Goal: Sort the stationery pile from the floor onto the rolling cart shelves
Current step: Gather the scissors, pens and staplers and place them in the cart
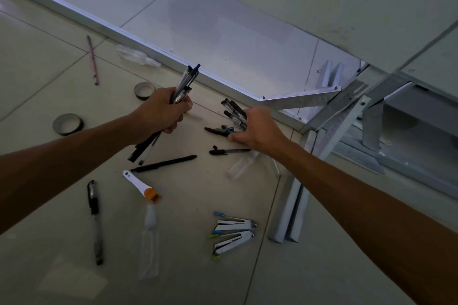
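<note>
My left hand grips a bundle of black pens above the tiled floor, their tips pointing up and away. My right hand reaches down onto a small heap of black pens on the floor, fingers curled around them. More loose pens lie nearby: one below my left hand, one under my right wrist, and one at the lower left. An orange-and-white utility knife, two staplers and clear bottles lie closer to me.
Two tape rolls and a pink pencil lie at the left. A clear bottle rests by a glass partition frame. White metal cart legs and frame stand at the right, with white bars on the floor.
</note>
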